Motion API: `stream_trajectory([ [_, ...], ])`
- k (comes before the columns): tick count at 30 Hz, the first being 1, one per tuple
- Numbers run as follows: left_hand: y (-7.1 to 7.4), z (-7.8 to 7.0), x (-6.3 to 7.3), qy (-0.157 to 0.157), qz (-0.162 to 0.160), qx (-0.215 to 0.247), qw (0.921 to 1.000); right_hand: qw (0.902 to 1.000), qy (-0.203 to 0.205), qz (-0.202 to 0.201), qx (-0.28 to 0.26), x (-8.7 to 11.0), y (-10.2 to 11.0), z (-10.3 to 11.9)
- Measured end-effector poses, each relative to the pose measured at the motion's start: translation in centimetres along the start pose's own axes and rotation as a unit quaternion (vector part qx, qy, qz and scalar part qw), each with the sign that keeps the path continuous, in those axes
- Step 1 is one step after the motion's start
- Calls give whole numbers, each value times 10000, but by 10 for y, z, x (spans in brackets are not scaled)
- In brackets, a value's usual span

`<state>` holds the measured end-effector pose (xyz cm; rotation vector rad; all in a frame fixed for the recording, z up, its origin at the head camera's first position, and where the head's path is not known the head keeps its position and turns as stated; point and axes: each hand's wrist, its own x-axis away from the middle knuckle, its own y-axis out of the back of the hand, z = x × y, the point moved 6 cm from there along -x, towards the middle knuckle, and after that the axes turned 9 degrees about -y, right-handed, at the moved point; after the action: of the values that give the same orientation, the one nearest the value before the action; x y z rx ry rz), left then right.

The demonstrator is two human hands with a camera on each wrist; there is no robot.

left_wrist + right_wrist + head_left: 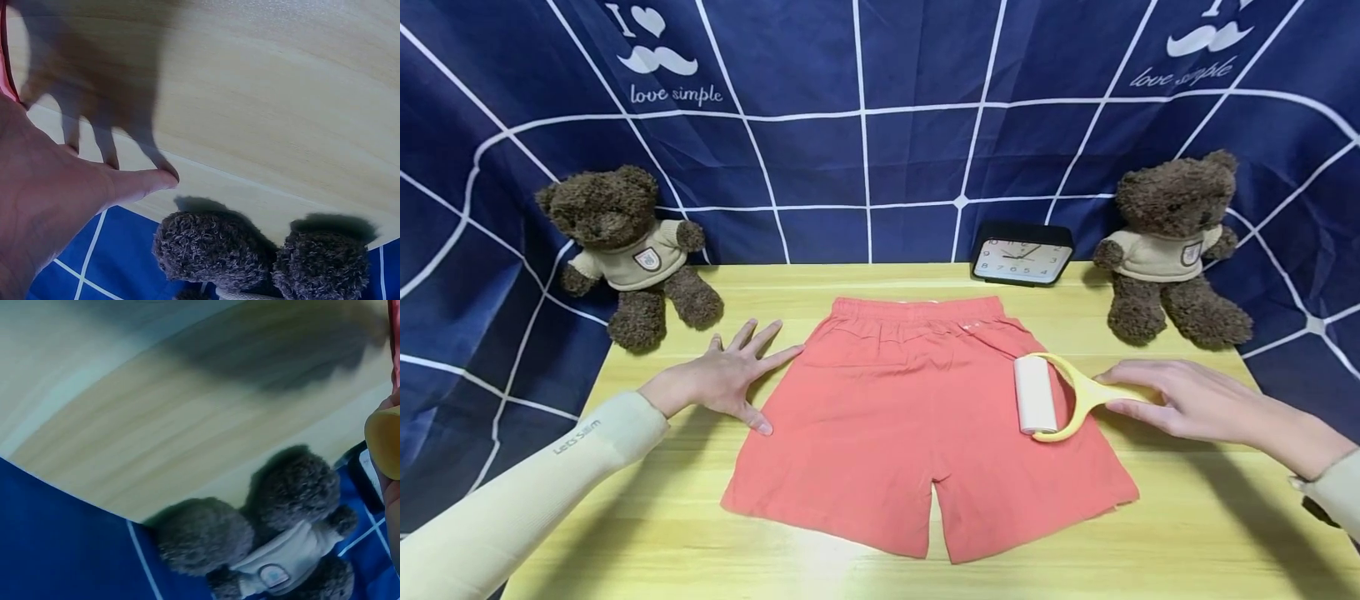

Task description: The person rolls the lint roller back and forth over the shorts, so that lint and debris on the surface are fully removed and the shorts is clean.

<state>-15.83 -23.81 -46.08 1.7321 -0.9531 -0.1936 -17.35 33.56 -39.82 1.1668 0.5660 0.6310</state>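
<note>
Coral-red shorts lie spread flat on the wooden table, waistband toward the back. My left hand has its fingers spread at the shorts' left edge, the thumb and a fingertip reaching the fabric. In the left wrist view, the left hand shows its extended fingers over the wood. A lint roller with a white roll and yellow frame is at the right leg of the shorts. My right hand grips its yellow handle. The right wrist view catches only the handle's end at the right edge.
Brown teddy bears in beige sweaters sit at the back left and back right. A black desk clock stands near the right bear. Behind them hangs a blue cloth with white lines, bordering the wooden table.
</note>
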Motion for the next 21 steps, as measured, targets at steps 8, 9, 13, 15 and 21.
stream_trajectory([
  [8,3,-6,1,-44,-35,10,10000,9986,-493,-117,-117,29,9,-8],
  [9,3,-6,1,-31,-18,11,10000,9981,-598,-106,-120,32,10,-10],
  [13,3,-6,0,-23,-1,-31,10000,9949,-1005,-51,31,49,17,-17],
  [15,4,-6,-1,-47,-25,-96,9999,9934,-1138,-16,147,58,20,-20],
  [21,5,-4,-5,-102,-98,-192,9997,9935,-973,-253,528,81,30,-31],
])
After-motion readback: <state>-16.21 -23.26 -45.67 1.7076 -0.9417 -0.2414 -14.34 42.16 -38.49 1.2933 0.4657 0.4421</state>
